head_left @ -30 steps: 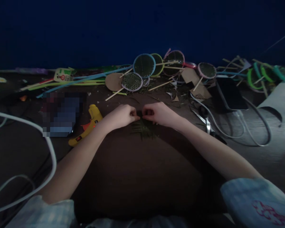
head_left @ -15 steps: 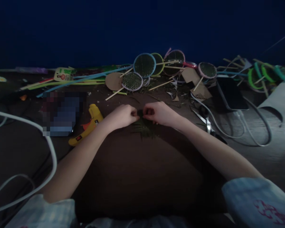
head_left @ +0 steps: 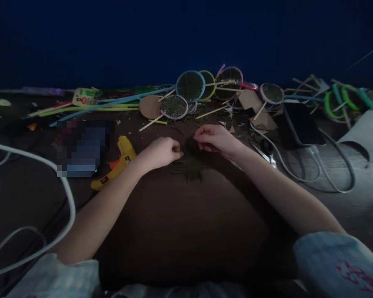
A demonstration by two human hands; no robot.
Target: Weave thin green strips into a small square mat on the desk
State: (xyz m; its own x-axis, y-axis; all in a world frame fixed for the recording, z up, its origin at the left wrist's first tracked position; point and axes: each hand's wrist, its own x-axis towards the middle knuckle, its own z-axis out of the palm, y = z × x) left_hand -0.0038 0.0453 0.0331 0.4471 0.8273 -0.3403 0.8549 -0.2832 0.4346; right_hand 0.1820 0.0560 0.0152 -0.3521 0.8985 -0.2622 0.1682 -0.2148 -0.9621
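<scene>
**Green strips (head_left: 192, 167), apparently part-woven**

Left of centre, the left hand (head_left: 161, 153) curls its fingers at the strips' edge; whether its grip holds any cannot be told. At centre, the strips lie crossed on the bench (head_left: 180, 223), their ends loose, the weave seemingly unfinished. Right of centre, the right hand (head_left: 217, 138) is curled; its hold is indiscernible.

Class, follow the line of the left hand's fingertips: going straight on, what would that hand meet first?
The left hand would probably meet the right hand first, just across a small gap, though depth is unclear.
</scene>
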